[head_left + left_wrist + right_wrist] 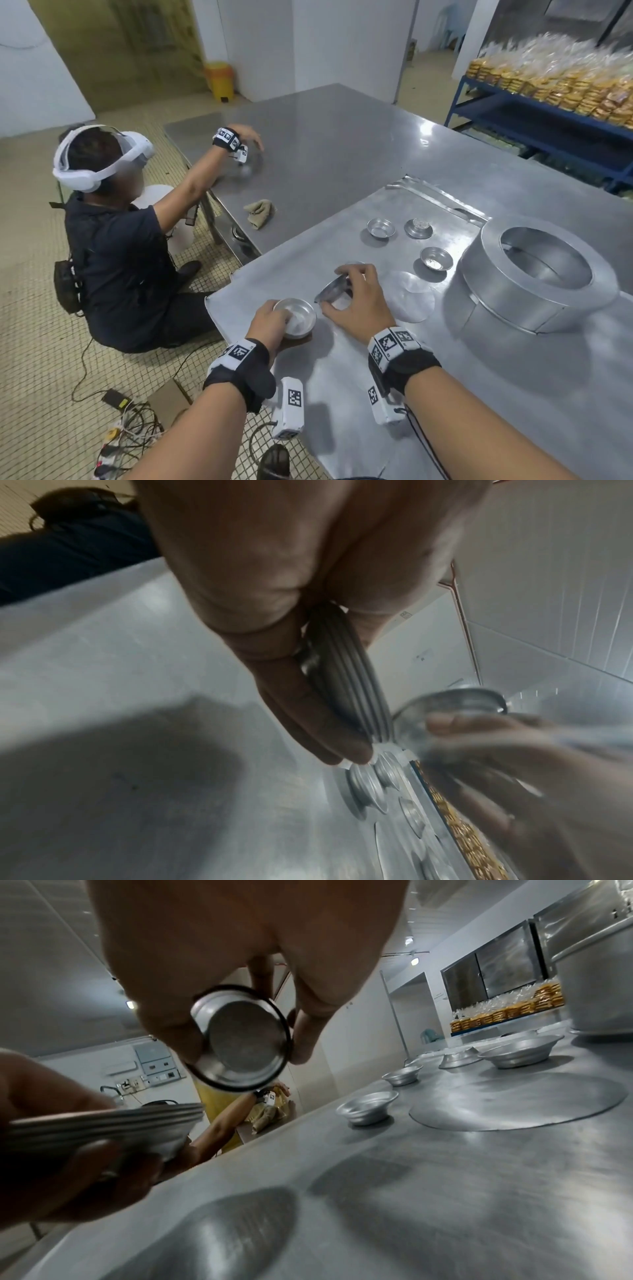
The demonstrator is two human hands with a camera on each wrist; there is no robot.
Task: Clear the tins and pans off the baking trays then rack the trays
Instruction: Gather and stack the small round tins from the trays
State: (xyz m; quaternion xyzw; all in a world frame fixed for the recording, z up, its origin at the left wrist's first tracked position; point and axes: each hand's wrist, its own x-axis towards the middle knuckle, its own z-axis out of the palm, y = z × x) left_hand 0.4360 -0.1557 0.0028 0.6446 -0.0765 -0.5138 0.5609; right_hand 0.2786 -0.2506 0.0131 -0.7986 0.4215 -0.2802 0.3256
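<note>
My left hand grips a stack of small round tins, nested together, just above the near left part of the baking tray. The stack's rims show edge-on between thumb and fingers. My right hand pinches a single small tin, tilted, its flat bottom facing the wrist camera. It hangs right beside the stack. Three more small tins stand on the tray further back: one, a second upside down, a third. A large ring pan sits on the tray's right.
A flat round metal disc lies on the tray between the hands and the ring pan. Another person sits on the floor at the left, an arm reaching over the steel table. A cloth lies there. Bagged bread fills a blue rack.
</note>
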